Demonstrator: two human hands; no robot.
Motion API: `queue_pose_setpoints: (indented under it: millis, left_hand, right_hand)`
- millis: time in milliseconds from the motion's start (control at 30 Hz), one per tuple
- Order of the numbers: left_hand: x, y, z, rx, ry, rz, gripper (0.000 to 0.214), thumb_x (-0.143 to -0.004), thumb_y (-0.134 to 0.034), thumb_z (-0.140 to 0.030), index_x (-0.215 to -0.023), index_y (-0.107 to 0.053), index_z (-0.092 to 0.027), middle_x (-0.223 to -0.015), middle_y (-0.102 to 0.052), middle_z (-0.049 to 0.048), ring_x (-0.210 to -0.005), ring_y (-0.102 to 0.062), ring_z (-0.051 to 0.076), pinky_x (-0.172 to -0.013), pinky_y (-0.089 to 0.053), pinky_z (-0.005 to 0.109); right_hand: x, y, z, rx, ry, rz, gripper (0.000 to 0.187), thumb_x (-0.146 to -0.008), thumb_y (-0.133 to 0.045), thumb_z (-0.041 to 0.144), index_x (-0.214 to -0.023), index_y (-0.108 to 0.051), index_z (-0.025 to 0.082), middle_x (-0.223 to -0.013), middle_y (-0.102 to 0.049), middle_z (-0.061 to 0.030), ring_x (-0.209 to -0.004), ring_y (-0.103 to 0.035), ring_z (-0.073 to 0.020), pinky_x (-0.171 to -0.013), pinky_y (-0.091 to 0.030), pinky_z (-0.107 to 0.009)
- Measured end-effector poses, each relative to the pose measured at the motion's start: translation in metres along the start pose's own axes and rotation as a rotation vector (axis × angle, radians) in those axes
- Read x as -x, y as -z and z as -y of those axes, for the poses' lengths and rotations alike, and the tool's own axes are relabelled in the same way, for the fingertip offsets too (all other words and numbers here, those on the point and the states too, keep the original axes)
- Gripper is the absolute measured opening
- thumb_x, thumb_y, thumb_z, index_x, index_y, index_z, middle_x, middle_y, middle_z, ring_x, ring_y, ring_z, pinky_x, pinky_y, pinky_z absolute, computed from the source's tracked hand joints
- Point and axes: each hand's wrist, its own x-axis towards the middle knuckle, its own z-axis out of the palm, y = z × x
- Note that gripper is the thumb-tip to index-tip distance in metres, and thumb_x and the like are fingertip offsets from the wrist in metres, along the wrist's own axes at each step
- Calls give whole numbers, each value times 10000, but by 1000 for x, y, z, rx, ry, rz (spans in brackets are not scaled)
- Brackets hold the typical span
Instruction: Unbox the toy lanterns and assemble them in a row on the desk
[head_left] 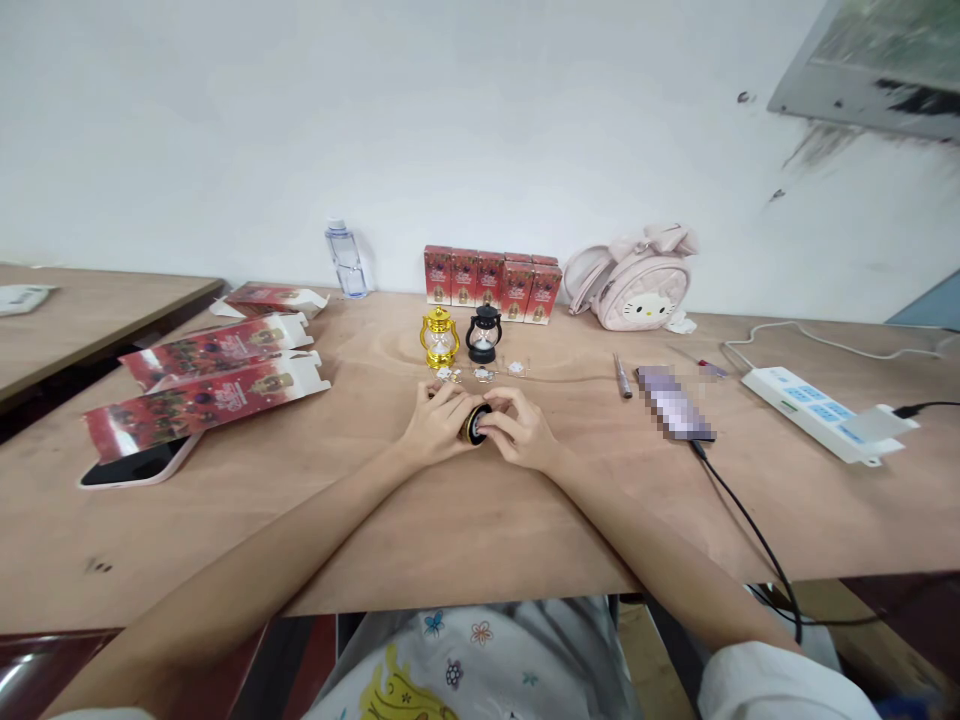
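My left hand (439, 425) is closed around a small lantern (474, 424), most of it hidden by the fingers. Its round base, dark with a gold edge, faces right. Thumb and fingers of my right hand (523, 430) are pinched together at the middle of that base; whatever small part lies between the fingertips is hidden. Just beyond my hands a gold mini lantern (440, 338) and a black mini lantern (484, 335) stand upright. Small white pieces with thin wires (484, 375) lie in a row in front of them.
Red boxes (480, 280) stand by the wall beside a pink bag (645, 290) and a water bottle (346, 260). Flattened red cartons (210, 395) partly cover a phone (139, 468) at left. A screwdriver (623, 378), another phone (675, 402) with cable and a power strip (817, 410) lie right.
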Motion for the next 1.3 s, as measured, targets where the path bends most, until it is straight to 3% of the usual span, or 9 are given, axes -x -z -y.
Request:
queue_pose_setpoints:
  millis: [533, 767, 1000, 1200, 1300]
  left_hand:
    - [-4, 10, -3, 59, 63, -20, 353, -804, -573, -434, -1052, -593, -183, -904, -722, 65, -877, -584, 234, -768, -258, 379]
    - [-5, 13, -4, 83, 71, -30, 368, -802, -572, -427, -1080, -576, -186, -926, -722, 58, -892, -583, 235, -798, -254, 382]
    - [-5, 12, -3, 81, 93, -22, 377, -779, -599, -413, -1083, -582, -191, -926, -719, 61, -896, -580, 240, -802, -257, 381]
    - [-4, 12, -2, 85, 115, 19, 388, -779, -592, -426, -1095, -586, -201, -939, -717, 71, -902, -575, 251, -806, -259, 387]
    - [-4, 12, -2, 71, 107, -9, 392, -780, -602, -414, -1101, -581, -190, -937, -713, 78, -893, -577, 251, -799, -261, 384]
  right_hand:
    - [0, -2, 0, 222, 116, -63, 149, -870, -508, 149, -830, -639, 210, -998, -609, -83, -909, -568, -173, -776, -469, -323]
    - [-2, -5, 0, 237, 175, -107, 90, -896, -486, 156, -874, -562, 198, -952, -662, -74, -853, -598, -158, -753, -440, -315]
    - [-1, -5, 0, 75, 42, -139, 120, -894, -449, 114, -859, -522, 203, -933, -673, -85, -815, -601, -159, -711, -488, -310]
    - [-2, -4, 3, 40, 101, -141, 116, -881, -511, 127, -828, -589, 195, -822, -662, -75, -739, -600, -146, -657, -503, -270]
    - [-3, -3, 4, -11, -16, -162, 152, -894, -487, 133, -851, -615, 201, -824, -670, -65, -761, -626, -142, -675, -516, -265]
